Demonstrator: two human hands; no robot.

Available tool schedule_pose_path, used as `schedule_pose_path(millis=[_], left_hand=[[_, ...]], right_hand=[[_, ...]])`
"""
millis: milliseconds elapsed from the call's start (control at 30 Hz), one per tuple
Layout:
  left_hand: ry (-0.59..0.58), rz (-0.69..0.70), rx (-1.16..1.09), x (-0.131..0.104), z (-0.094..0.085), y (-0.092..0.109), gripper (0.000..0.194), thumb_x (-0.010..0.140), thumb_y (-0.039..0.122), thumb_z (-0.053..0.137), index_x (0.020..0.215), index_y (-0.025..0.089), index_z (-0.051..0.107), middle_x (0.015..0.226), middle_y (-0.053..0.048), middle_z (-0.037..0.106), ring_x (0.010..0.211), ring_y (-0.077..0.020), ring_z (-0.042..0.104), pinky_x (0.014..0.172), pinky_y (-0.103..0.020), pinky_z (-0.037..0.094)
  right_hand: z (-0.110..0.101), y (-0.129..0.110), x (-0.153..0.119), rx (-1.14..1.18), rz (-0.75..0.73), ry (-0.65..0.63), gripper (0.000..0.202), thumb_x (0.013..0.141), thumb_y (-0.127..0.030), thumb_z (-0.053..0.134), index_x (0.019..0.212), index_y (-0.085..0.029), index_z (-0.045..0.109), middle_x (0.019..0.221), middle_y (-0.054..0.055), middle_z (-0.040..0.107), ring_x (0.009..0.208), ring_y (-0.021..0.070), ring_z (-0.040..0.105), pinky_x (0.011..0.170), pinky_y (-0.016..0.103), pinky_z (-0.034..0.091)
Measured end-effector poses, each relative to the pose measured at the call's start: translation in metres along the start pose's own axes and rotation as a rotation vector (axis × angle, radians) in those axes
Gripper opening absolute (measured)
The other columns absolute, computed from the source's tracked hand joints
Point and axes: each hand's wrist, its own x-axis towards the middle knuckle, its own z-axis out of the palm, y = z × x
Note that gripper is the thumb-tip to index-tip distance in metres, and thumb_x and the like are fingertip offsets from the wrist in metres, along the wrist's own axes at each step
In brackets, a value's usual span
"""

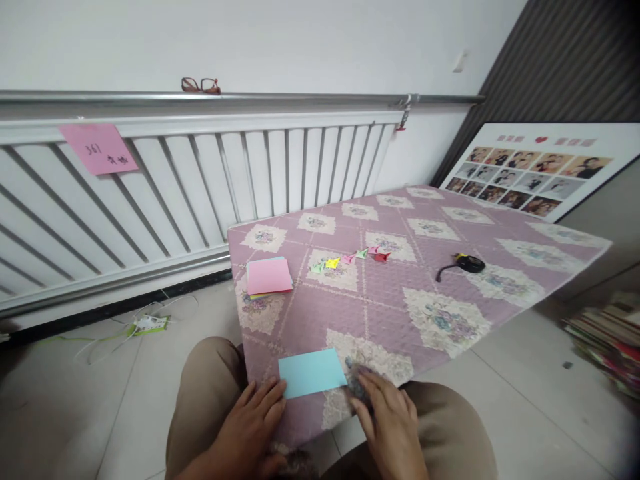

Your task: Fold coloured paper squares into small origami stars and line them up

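A light-blue paper sheet (pixel 311 373) lies flat near the table's front edge, its long side running left to right. At its left edge rest the fingertips of my left hand (pixel 255 417), which lies open with the fingers stretched out. Beside the right corner of the sheet is my right hand (pixel 387 413), fingers extended over the tablecloth and nothing held. Farther back, a stack of coloured paper (pixel 269 276) has a pink sheet on top. Several small folded paper pieces, among them a yellow one (pixel 333 263) and a red one (pixel 382 257), form a row mid-table.
A purple floral cloth (pixel 385 320) covers the table. On its right side lies a black and yellow object with a strap (pixel 470 263). A photo board (pixel 543 167) leans at the back right. Behind stands a white radiator (pixel 280 167); glasses (pixel 201 85) sit on its pipe.
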Motion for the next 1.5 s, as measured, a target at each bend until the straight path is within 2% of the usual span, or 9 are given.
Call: schedule_pose_path(millis=[100,167,300,567,800,1033,1233,1400,1500], left_hand=[[0.008,-0.024,-0.026,0.001,-0.009,0.004,0.076,0.071,0.046,0.069,0.137,0.020,0.042,0.153,-0.010,0.025,0.140,-0.0307,0.022,0.113,-0.050,0.018],[-0.003,-0.044,-0.041,0.002,-0.016,0.007,0.072,0.071,0.046,0.070,0.133,0.019,0.046,0.152,-0.010,0.027,0.139,-0.0305,0.024,0.113,-0.049,0.019],[-0.022,-0.054,-0.063,0.002,-0.024,0.009,0.061,0.074,0.045,0.068,0.127,0.019,0.050,0.151,-0.009,0.031,0.138,-0.0298,0.028,0.112,-0.048,0.021],[0.296,-0.106,-0.064,0.019,-0.006,0.002,0.033,0.082,0.024,0.061,0.115,0.023,0.054,0.123,-0.005,0.059,0.114,-0.0231,0.051,0.098,-0.040,0.039],[0.548,0.012,0.131,0.039,0.006,-0.005,0.013,0.087,0.018,0.055,0.099,0.022,0.059,0.112,-0.003,0.060,0.104,-0.0230,0.053,0.089,-0.037,0.042],[0.619,0.031,0.179,0.046,0.007,-0.006,0.012,0.089,0.012,0.051,0.083,0.021,0.056,0.087,-0.001,0.060,0.081,-0.0184,0.054,0.077,-0.033,0.041],[0.711,0.097,0.152,0.035,0.005,0.017,0.017,0.088,0.014,0.048,0.073,0.021,0.053,0.071,-0.001,0.054,0.068,-0.0177,0.050,0.069,-0.033,0.040],[0.765,0.260,0.046,0.015,0.005,0.034,0.011,0.089,0.025,0.046,0.090,0.021,0.056,0.078,-0.002,0.060,0.069,-0.0173,0.054,0.067,-0.032,0.045],[0.776,0.224,-0.012,0.008,0.006,0.031,0.024,0.087,0.026,0.047,0.110,0.020,0.053,0.096,-0.008,0.063,0.084,-0.0200,0.059,0.077,-0.034,0.050]], right_hand=[[-0.003,-0.030,0.015,0.198,-0.072,-0.019,0.023,0.087,-0.032,0.056,0.109,-0.026,0.060,0.104,0.006,0.067,0.098,0.0245,0.060,0.089,0.044,0.038],[0.000,-0.053,0.025,0.331,-0.127,-0.129,0.022,0.081,-0.024,0.065,0.102,-0.029,0.063,0.100,0.002,0.067,0.096,0.0223,0.060,0.091,0.041,0.038],[0.012,-0.074,0.040,0.389,-0.068,-0.272,0.032,0.069,-0.015,0.076,0.096,-0.029,0.065,0.099,0.000,0.066,0.095,0.0218,0.059,0.089,0.039,0.041],[0.031,-0.057,0.046,0.221,-0.293,-0.283,0.025,0.070,-0.017,0.078,0.090,-0.024,0.064,0.089,-0.001,0.065,0.086,0.0199,0.058,0.079,0.033,0.044],[0.031,-0.059,0.045,0.124,-0.389,-0.192,0.006,0.084,-0.018,0.064,0.083,-0.022,0.060,0.084,0.000,0.061,0.081,0.0179,0.056,0.074,0.030,0.045],[0.027,-0.070,0.039,0.087,-0.341,-0.114,0.009,0.086,-0.014,0.059,0.091,-0.022,0.061,0.086,0.001,0.061,0.082,0.0194,0.055,0.077,0.033,0.042],[0.022,-0.072,0.027,0.081,-0.339,-0.141,0.013,0.085,-0.010,0.056,0.088,-0.022,0.060,0.082,0.000,0.062,0.075,0.0177,0.055,0.070,0.031,0.041],[0.015,-0.055,0.021,0.156,-0.345,-0.101,0.018,0.088,-0.009,0.049,0.092,-0.023,0.061,0.089,0.001,0.064,0.079,0.0171,0.057,0.073,0.029,0.045],[0.014,-0.047,0.021,0.219,-0.351,-0.051,0.023,0.092,-0.010,0.042,0.093,-0.022,0.061,0.092,0.002,0.065,0.083,0.0166,0.060,0.076,0.028,0.048]])
